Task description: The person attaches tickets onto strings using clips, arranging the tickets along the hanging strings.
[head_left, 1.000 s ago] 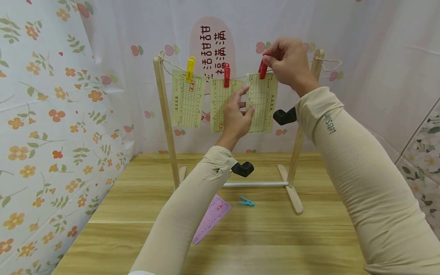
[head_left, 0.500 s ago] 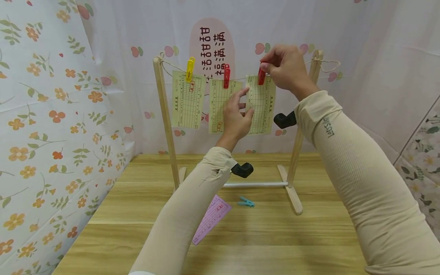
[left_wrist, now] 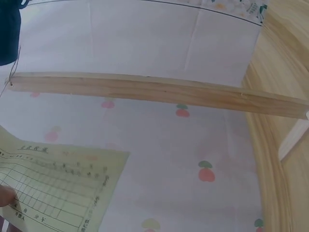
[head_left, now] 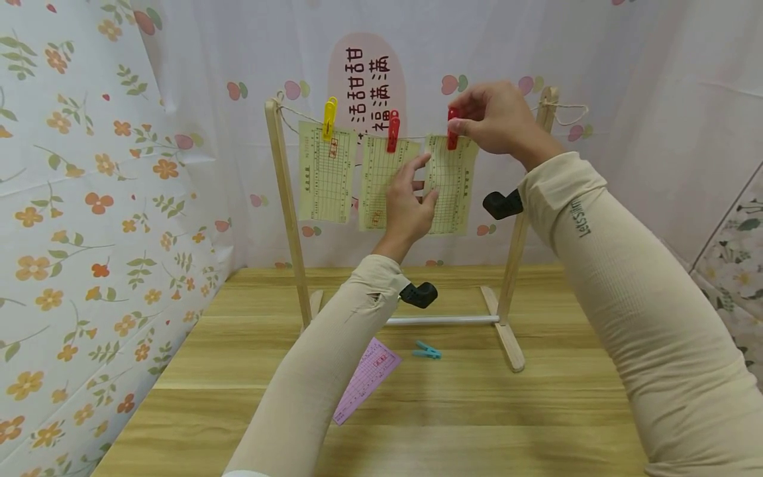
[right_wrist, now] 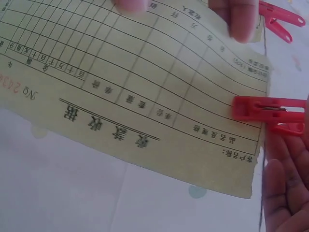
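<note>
My right hand (head_left: pixel 503 126) pinches the red clothespin (head_left: pixel 452 129) on the rightmost yellow receipt (head_left: pixel 450 192), at its top edge on the string. In the right wrist view, that red clothespin (right_wrist: pixel 268 108) grips the paper's edge, with right-hand fingers (right_wrist: pixel 282 193) beside its handles. My left hand (head_left: pixel 410 202) has its fingers spread in front of the middle yellow receipt (head_left: pixel 375 185) and at the left edge of the rightmost one. Its fingertips (right_wrist: pixel 239 24) lie against the paper's face. The middle receipt hangs from another red clothespin (head_left: pixel 393 131).
A yellow clothespin (head_left: pixel 330 119) holds the left receipt (head_left: pixel 324 179) on the string between wooden posts (head_left: pixel 289 212). On the table (head_left: pixel 477 424) lie a pink receipt (head_left: pixel 367 381), partly behind the left arm, and a blue clothespin (head_left: pixel 427 350). A white bar (head_left: pixel 444 320) joins the stand's feet.
The right red clothespin and its receipt have shifted slightly down and left, with my right hand following down. My left hand has stayed nearly in place.
</note>
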Available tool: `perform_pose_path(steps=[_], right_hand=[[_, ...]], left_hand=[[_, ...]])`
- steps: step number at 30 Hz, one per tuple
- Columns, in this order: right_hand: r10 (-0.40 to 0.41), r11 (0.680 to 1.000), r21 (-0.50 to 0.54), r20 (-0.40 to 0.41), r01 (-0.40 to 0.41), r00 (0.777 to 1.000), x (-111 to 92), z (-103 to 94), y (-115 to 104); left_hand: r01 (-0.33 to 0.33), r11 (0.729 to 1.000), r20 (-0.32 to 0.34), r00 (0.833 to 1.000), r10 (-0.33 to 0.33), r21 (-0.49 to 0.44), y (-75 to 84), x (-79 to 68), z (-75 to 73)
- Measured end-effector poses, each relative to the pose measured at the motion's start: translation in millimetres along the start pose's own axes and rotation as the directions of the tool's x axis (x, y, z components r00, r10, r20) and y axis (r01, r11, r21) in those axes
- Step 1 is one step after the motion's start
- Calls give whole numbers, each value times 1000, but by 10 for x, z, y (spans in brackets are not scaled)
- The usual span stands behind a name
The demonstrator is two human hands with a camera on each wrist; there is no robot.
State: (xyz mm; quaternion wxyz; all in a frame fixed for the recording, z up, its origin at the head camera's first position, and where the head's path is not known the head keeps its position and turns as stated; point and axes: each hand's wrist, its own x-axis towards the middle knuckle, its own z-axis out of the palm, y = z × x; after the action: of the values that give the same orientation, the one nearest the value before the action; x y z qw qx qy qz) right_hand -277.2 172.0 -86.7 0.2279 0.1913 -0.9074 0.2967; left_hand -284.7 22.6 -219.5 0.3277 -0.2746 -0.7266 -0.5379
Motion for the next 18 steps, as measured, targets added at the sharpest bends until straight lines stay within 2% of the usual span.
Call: perform_pose_path(steps=[7, 18], right_hand=[[42, 999, 3, 72, -42, 997, -17, -59, -47], [37, 995, 89, 76, -44, 996, -151, -74, -30]], left_hand=[[15, 1000, 8, 1000, -15, 20, 3, -3, -3], [29, 998, 27, 999, -31, 63, 14, -19, -50]])
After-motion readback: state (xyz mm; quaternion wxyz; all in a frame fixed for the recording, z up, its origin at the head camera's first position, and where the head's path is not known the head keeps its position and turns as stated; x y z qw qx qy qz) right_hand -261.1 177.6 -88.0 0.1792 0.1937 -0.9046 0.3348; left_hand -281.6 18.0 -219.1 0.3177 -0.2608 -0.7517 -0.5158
